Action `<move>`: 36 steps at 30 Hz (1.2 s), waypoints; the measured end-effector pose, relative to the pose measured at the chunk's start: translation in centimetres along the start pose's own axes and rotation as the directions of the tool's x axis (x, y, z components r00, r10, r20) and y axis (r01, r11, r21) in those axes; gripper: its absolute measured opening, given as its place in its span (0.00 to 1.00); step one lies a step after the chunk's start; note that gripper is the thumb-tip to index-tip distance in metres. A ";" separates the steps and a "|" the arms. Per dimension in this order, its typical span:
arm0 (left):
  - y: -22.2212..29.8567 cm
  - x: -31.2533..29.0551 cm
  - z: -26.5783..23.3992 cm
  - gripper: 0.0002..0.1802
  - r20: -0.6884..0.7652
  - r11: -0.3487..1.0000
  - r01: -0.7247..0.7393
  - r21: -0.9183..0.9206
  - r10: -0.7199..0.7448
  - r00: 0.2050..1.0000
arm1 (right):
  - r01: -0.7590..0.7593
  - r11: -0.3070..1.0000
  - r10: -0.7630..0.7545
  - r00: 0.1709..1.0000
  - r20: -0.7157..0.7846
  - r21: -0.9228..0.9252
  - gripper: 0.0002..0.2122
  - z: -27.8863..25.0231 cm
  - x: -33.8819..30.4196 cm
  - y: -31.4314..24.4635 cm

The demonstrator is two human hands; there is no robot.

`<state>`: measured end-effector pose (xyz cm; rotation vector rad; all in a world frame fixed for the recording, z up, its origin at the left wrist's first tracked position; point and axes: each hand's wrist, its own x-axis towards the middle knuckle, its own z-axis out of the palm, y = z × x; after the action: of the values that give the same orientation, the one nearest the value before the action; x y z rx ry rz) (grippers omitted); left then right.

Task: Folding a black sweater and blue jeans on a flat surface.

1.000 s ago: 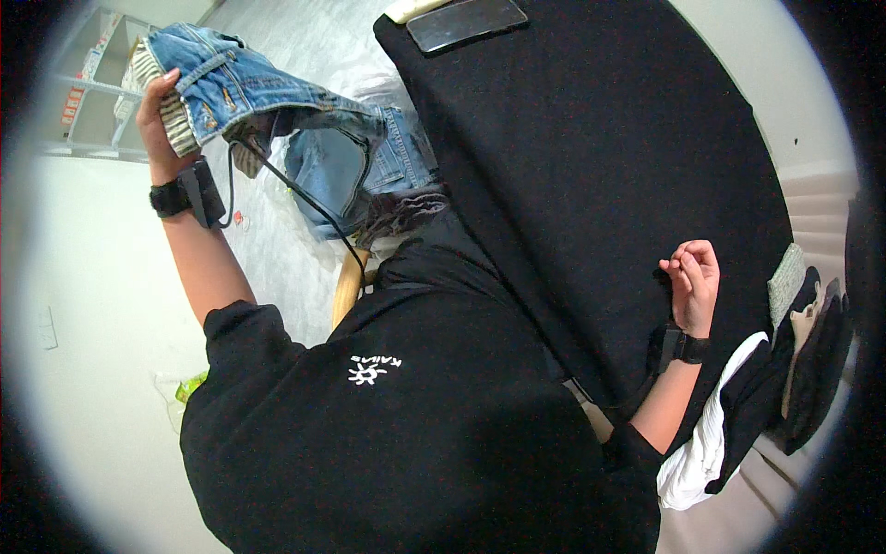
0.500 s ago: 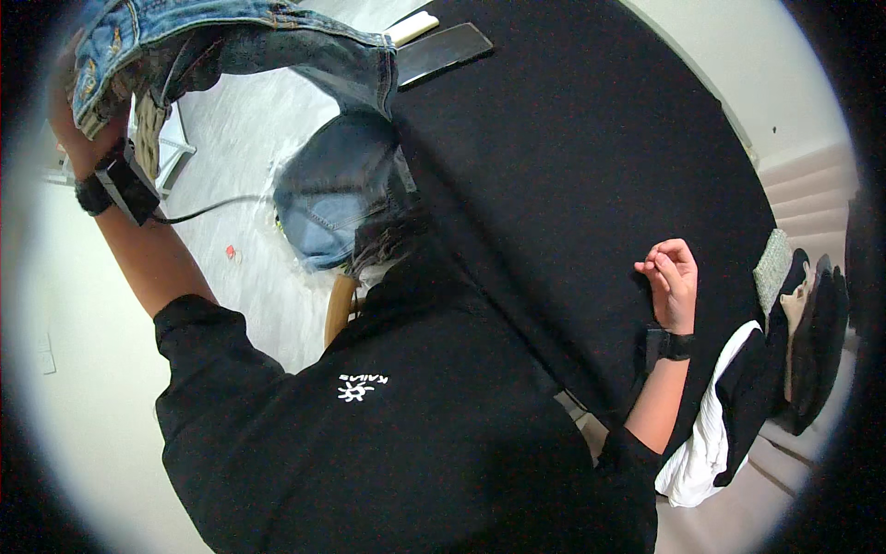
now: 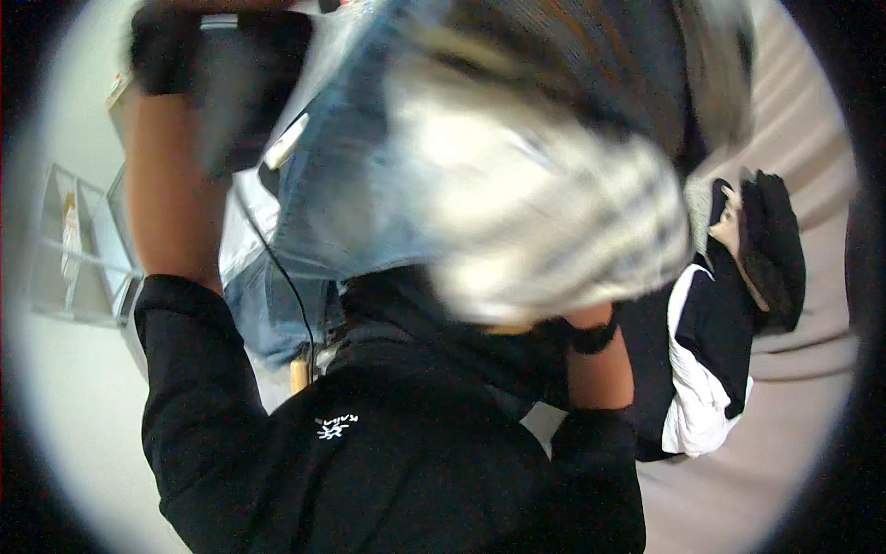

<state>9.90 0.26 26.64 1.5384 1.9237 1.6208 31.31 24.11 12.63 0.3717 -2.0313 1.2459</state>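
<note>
A blue denim garment (image 3: 341, 185), which looks like jeans, is spread in front of me, blurred by motion. A pale cream, grey-streaked fabric (image 3: 554, 203) bulges toward me beside the denim; whether both are one garment I cannot tell. At the top left edge only a sliver of my left hand (image 3: 226, 6) shows, above a black wrist device; its fingers are out of sight. My right hand (image 3: 587, 316) is behind the lower edge of the pale fabric, so only its wrist side shows, with a black band.
Another piece of blue denim (image 3: 277, 314) hangs low by my left side, near a wooden piece (image 3: 300, 374). A thin black cable (image 3: 286, 277) runs down from the wrist device. White and black clothes (image 3: 697, 406) lie at the right. A clear-sided rack (image 3: 88, 245) stands far left.
The denim has swung from the upper left across the middle, and the pale fabric now shows. My left arm has risen; my right hand has gone from plain sight to behind the fabric.
</note>
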 end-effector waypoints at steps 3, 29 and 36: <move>0.8 8.7 14.0 0.27 0.340 0.900 0.102 -0.423 0.054 0.939 | -0.213 0.917 0.093 0.937 -0.337 -0.339 0.17 -2.1 -0.8 2.8; -16.7 -20.6 12.0 0.36 -0.420 0.569 0.567 0.596 -0.381 0.824 | -0.422 0.384 0.895 0.390 -0.218 0.821 0.23 -14.5 -9.0 13.3; -18.7 -22.1 10.4 0.27 -0.456 0.733 0.597 0.328 -0.430 0.779 | -0.583 0.412 0.901 0.373 -0.219 0.701 0.19 -16.2 -8.9 13.7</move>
<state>16.32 -8.06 -2.30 0.6807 2.7694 1.2937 36.59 43.75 1.89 -0.8405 -1.2262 2.1783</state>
